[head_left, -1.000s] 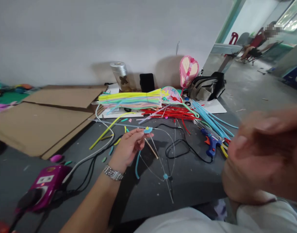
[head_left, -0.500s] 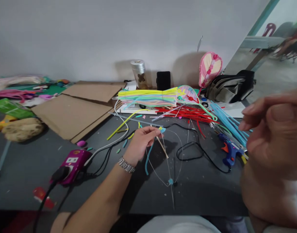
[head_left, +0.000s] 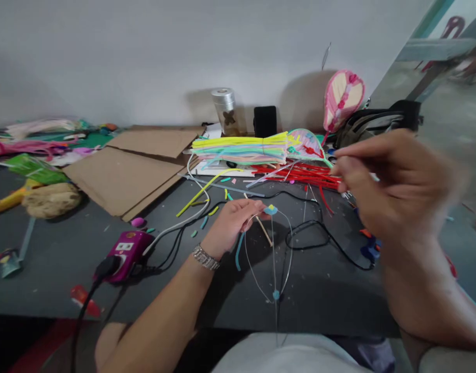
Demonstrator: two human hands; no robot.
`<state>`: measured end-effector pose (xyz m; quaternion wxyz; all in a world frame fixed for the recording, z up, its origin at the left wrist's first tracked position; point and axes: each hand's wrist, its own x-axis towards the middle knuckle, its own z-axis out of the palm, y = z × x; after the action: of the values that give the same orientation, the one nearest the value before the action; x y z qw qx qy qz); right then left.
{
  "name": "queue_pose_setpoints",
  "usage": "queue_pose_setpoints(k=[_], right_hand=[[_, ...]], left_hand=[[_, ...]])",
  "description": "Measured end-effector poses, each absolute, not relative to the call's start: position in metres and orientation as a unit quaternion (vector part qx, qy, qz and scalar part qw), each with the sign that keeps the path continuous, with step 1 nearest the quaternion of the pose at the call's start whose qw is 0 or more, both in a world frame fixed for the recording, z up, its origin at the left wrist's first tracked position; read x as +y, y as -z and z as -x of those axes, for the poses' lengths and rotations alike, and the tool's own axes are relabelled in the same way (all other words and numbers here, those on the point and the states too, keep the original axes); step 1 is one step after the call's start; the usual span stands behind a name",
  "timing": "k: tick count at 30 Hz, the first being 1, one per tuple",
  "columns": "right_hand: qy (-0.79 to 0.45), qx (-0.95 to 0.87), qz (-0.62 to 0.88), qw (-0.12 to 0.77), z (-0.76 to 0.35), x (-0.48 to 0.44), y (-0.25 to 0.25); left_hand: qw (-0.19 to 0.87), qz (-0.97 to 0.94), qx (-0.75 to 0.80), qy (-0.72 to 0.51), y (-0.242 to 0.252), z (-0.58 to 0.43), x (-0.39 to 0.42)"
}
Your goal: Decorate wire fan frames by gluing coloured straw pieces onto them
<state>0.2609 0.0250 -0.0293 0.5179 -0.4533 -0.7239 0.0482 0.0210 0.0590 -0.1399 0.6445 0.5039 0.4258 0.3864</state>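
Observation:
My left hand [head_left: 241,220], with a metal watch on the wrist, is closed in a pinch at the top of a thin wire frame [head_left: 290,248]. Beside its fingertips, a light blue piece with a yellow centre [head_left: 271,209] tops the frame. Lower down, the wires meet at a small blue knot [head_left: 276,295]. A thin wooden stick [head_left: 264,231] and a blue strip [head_left: 238,253] show by this hand; whether it holds them I cannot tell. My right hand [head_left: 389,186] is raised at the right, thumb and forefinger together; anything between them is too small to make out.
A purple power socket [head_left: 125,254] with cables stands left of my arm. Cardboard sheets [head_left: 125,176], bundled yellow and pastel strips [head_left: 241,147] and red strips [head_left: 300,176] lie behind. A blue glue gun [head_left: 372,248] is partly hidden by my right hand. A jar [head_left: 225,111] stands against the wall.
My right hand has moved left and inward from the right edge. The blue piece with its yellow centre now shows more fully beside my left fingertips. The whole view has shifted slightly.

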Motion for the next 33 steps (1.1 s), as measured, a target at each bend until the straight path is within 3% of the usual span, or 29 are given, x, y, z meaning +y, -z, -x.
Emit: queue_pose_setpoints(k=[2, 5, 8, 15, 33], right_hand=[[-0.078, -0.768, 0.480, 0.416, -0.254, 0.045, 0.039], [-0.242, -0.805, 0.498, 0.212, -0.248, 0.073, 0.063], [-0.391, -0.791, 0.455, 0.123, -0.247, 0.089, 0.084], [-0.505, -0.748, 0.412, 0.123, -0.243, 0.090, 0.096], [-0.559, -0.687, 0.431, 0.174, -0.229, 0.086, 0.106]], left_hand=[[0.649, -0.501, 0.431, -0.377, 0.139, -0.022, 0.058], [0.657, -0.498, 0.441, -0.354, 0.137, -0.023, 0.055], [0.652, -0.508, 0.449, -0.338, 0.135, -0.023, 0.054], [0.615, -0.525, 0.470, -0.355, 0.131, -0.024, 0.054], [0.608, -0.548, 0.460, -0.345, 0.132, -0.027, 0.051]])
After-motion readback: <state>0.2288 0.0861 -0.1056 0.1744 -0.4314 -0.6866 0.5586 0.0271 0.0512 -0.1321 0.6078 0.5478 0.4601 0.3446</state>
